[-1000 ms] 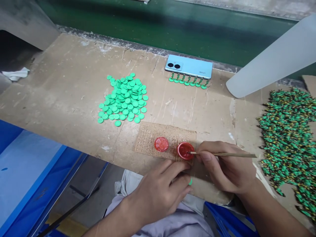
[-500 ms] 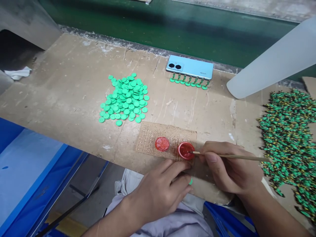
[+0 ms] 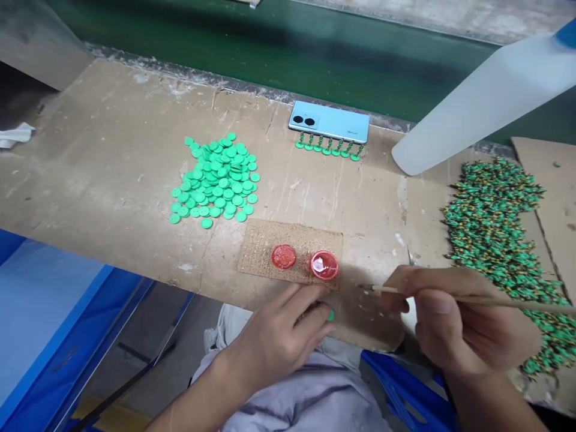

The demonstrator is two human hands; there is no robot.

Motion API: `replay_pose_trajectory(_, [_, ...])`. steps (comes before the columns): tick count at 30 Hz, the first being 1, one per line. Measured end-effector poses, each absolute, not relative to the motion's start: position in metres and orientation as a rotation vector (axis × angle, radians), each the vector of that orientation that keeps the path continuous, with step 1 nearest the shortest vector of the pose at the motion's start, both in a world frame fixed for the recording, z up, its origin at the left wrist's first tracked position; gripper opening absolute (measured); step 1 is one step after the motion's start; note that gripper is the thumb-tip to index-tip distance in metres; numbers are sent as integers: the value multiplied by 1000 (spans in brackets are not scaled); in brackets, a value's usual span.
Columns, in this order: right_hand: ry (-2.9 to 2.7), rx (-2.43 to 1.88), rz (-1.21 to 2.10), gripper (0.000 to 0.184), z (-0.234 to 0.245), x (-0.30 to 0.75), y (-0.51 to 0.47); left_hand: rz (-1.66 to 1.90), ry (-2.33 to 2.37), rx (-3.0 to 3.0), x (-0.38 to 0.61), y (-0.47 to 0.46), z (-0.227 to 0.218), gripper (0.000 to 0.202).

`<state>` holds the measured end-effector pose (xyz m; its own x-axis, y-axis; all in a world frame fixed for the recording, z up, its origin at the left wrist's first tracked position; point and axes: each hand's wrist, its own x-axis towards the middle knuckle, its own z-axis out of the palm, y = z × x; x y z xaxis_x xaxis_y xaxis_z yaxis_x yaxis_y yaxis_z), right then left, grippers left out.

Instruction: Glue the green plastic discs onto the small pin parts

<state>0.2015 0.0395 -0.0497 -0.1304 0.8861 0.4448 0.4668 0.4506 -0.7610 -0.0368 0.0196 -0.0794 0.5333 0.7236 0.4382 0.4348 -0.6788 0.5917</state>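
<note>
My right hand point(image 3: 454, 321) pinches a thin wooden brush point(image 3: 486, 298) whose tip hangs to the right of a small red paint cap point(image 3: 324, 265). A second red cap point(image 3: 283, 256) sits beside it on a perforated brown pad point(image 3: 261, 252). Near the board's front edge my left hand point(image 3: 279, 336) is curled, its fingertips pinching a small green disc point(image 3: 330, 314).
A heap of green discs point(image 3: 216, 180) lies mid-board. A light-blue phone point(image 3: 329, 122) lies at the back with a row of green pins point(image 3: 327, 147) before it. A large pile of green pins point(image 3: 499, 234) fills the right. A translucent white blade point(image 3: 477, 99) slants overhead.
My right hand has drawn the brush tip out of the red cap, back to the right and toward me. The view shifted slightly. My left hand keeps its place.
</note>
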Motion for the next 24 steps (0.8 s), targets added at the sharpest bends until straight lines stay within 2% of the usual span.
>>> replay_pose_trajectory(4, [-1761, -1217, 623, 10, -56, 205, 22, 941, 954, 2339, -36, 19, -78, 9])
replay_pose_trajectory(17, [-1793, -1253, 619, 12, -70, 197, 23, 928, 959, 2389, -36, 19, -80, 8])
replay_pose_trajectory(24, [-1458, -1154, 725, 11, -61, 193, 7, 995, 966, 2316, -38, 18, -79, 8])
